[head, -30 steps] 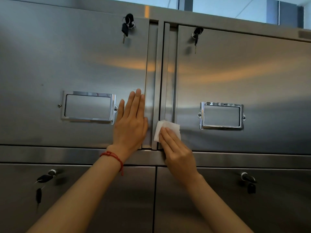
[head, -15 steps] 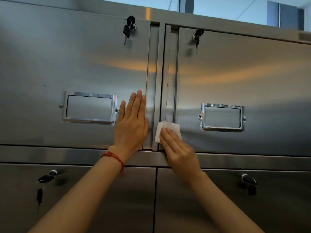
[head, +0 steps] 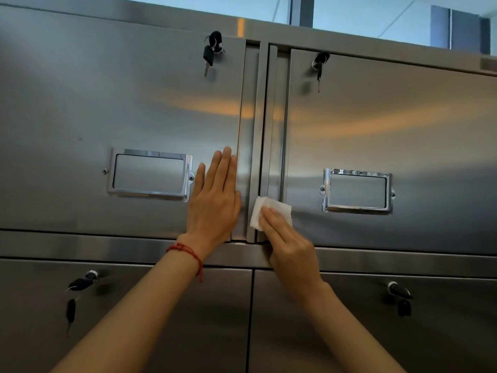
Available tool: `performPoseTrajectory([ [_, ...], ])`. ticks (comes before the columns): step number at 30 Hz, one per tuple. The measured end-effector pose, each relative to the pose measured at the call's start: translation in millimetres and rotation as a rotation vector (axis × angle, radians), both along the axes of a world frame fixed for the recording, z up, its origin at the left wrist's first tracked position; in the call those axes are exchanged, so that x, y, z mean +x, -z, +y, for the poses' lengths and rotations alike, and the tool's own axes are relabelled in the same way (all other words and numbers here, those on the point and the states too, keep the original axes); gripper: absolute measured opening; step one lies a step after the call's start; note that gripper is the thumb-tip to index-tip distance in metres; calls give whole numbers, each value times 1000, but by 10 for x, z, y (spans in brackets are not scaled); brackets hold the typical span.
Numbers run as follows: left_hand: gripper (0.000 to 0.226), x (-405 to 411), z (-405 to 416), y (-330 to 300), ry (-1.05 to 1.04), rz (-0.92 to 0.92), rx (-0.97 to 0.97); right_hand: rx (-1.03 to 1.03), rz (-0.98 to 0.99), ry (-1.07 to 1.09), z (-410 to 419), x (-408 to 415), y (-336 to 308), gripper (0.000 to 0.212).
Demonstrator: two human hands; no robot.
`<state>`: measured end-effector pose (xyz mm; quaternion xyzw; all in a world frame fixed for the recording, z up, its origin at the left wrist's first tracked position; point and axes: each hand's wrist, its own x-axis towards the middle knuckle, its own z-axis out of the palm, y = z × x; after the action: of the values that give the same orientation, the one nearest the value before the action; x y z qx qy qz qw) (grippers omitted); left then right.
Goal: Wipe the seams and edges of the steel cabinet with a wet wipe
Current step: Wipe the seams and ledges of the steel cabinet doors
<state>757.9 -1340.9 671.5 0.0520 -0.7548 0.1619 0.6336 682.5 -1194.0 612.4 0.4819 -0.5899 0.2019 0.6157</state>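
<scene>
A steel cabinet fills the view, with two upper doors meeting at a vertical centre seam. My left hand lies flat, fingers straight, on the left door just beside the seam. A folded white wet wipe sits on the low end of the seam and the right door's edge. My right hand presses the wipe against the steel with straight fingers; the wipe's lower part is hidden under them.
Each upper door has a chrome label frame and a lock with hanging keys. A horizontal rail separates two lower doors, also with keyed locks. Windows show above the cabinet.
The view has shifted slightly, so the cabinet sits a little lower in frame. Both hands keep their places on the doors; the wipe stays at the seam's lower end.
</scene>
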Motion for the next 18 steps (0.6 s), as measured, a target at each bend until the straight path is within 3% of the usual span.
performPoseTrajectory([
  [7,58,1,-46,6,14,22,-63,-205,51,-98,-170,150,-99,29],
  [18,53,60,-81,42,34,29,-117,-58,73,19,-251,126,-101,49],
])
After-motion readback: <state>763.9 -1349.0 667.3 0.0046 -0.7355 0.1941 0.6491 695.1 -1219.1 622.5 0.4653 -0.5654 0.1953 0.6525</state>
